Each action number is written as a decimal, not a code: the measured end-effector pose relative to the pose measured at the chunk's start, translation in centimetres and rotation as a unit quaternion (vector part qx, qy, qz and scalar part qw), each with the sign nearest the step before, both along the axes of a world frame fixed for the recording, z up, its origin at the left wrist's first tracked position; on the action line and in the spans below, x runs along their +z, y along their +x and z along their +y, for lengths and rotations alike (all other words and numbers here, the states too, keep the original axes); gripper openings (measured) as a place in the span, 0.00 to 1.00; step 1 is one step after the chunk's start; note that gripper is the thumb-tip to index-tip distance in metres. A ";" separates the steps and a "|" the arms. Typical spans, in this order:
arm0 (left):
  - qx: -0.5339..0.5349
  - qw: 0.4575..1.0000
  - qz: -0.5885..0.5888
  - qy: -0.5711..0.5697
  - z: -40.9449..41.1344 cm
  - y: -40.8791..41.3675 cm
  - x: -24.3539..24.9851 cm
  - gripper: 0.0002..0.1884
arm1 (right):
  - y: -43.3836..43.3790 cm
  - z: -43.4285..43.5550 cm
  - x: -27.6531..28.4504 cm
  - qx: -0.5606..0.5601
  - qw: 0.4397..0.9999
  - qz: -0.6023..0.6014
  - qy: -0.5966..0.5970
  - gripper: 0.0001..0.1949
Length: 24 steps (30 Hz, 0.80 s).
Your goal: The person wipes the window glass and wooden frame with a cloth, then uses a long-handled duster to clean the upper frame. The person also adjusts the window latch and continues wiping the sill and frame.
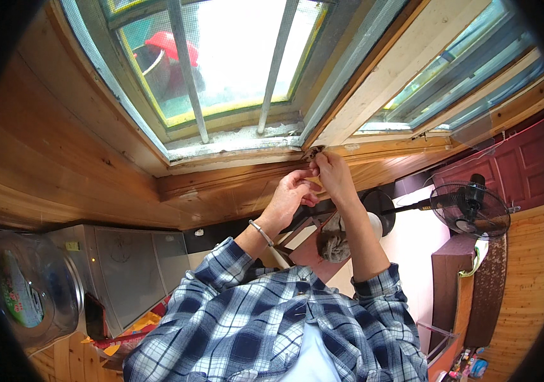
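My right hand is at the wooden window sill, its thumb and fingertips drawn together beside a dark, worn spot at the foot of the post between two windows. Whether something small is pinched there is hidden by the fingers. Just left of it, my left hand is raised palm inward, fingers loosely curled and apart, the index finger close to the right fingertips. Nothing shows in its grasp. Above the hands stands a window with an insect screen and upright metal bars.
A black standing fan is at the right, near a reddish door. At lower left are a grey cabinet-like appliance, a large clear plastic jar and a dark phone. A grey furry item lies below my hands.
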<state>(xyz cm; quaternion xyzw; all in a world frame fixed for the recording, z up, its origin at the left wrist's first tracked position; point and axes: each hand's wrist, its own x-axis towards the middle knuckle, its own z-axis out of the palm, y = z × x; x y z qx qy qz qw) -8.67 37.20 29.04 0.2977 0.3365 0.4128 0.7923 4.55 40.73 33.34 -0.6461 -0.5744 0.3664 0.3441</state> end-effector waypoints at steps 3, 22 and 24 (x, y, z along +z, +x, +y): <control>-0.001 1.000 0.018 0.003 -0.1 -0.1 0.0 0.13 | 0.0 0.2 -0.1 -0.015 0.999 0.018 -0.026 0.22; 0.155 0.853 0.358 0.345 -5.3 -2.4 4.8 0.10 | -1.4 -1.4 -1.6 -0.076 0.915 -0.327 0.222 0.13; 0.168 0.660 0.442 0.583 -5.0 -2.2 9.0 0.13 | -1.5 -2.1 -1.7 -0.085 0.929 -0.298 0.205 0.12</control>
